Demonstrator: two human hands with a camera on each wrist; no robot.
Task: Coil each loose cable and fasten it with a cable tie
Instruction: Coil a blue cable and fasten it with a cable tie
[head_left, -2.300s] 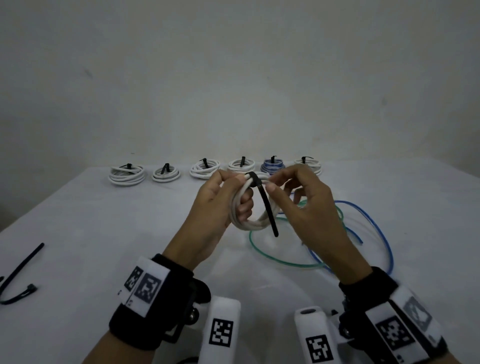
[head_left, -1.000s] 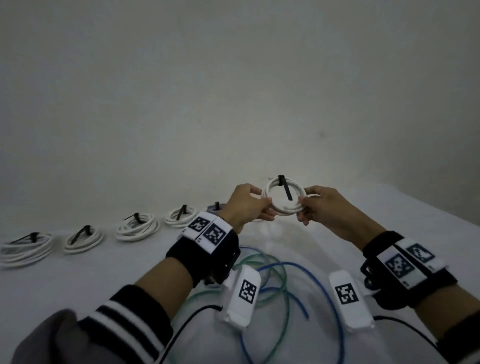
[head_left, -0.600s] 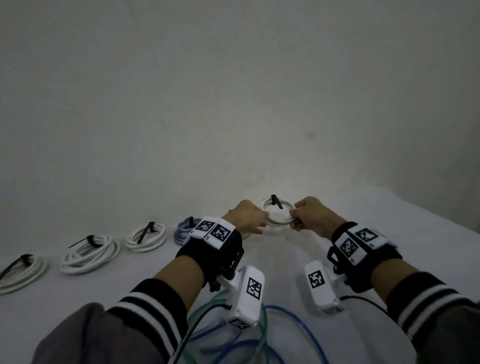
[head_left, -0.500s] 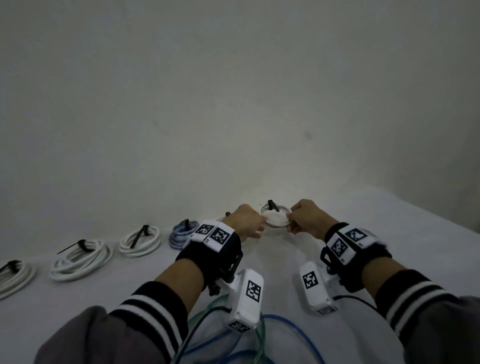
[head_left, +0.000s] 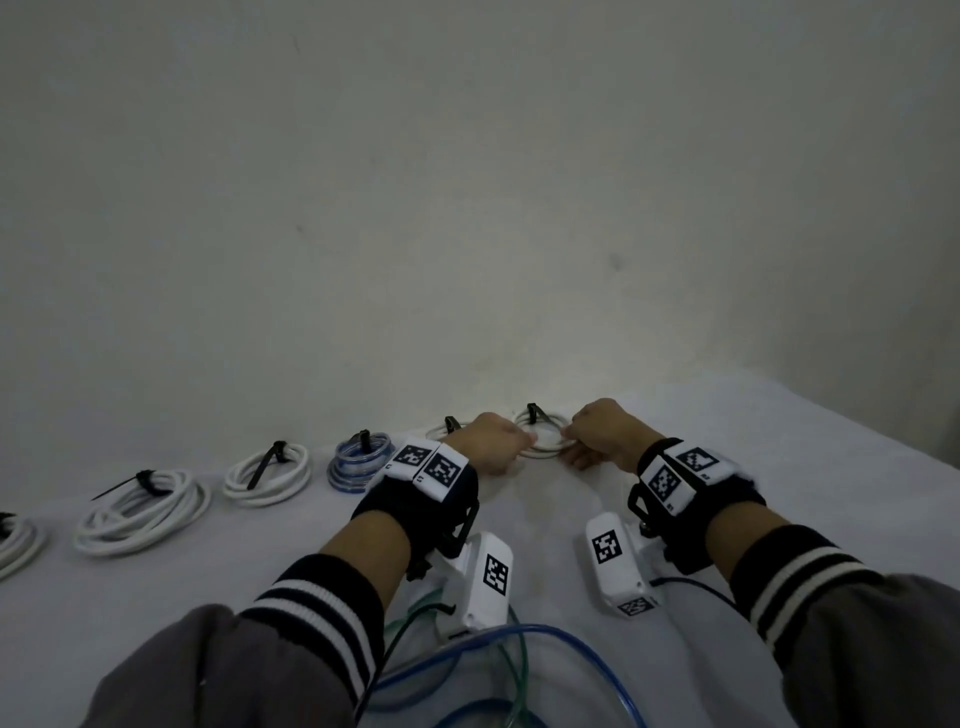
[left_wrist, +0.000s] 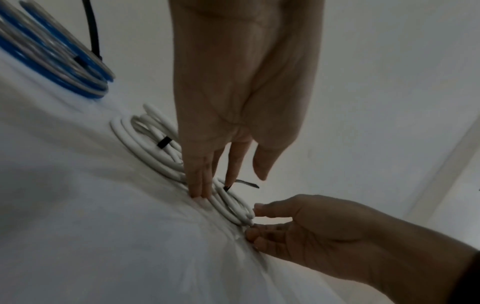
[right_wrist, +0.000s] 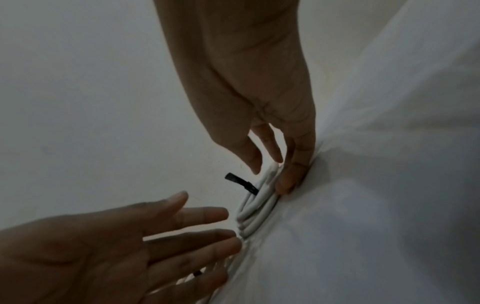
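A white coiled cable (head_left: 545, 446) bound with a black cable tie (head_left: 535, 414) lies on the white table at the right end of the back row, by the wall. My left hand (head_left: 496, 448) is at its left side; straight fingers (left_wrist: 200, 190) touch the coil's rim and the thumb stands apart. My right hand (head_left: 592, 434) is at its right side, fingertips (right_wrist: 285, 183) resting against the rim (right_wrist: 255, 211) without gripping. The tie's tail (right_wrist: 237, 180) sticks up free. Loose blue cable (head_left: 576, 644) and green cable (head_left: 511, 670) lie near me under my forearms.
Tied coils line the back edge: white ones (head_left: 145, 512) (head_left: 267, 475), a blue-and-clear one (head_left: 361, 460), and a white one (left_wrist: 145, 139) half hidden behind my left hand. The wall (head_left: 467, 208) stands directly behind the row. The table (head_left: 779, 441) extends to the right.
Both hands carried the tied white coil from mid-table to the row's right end and set it down. Their grip has loosened to straight, resting fingers.
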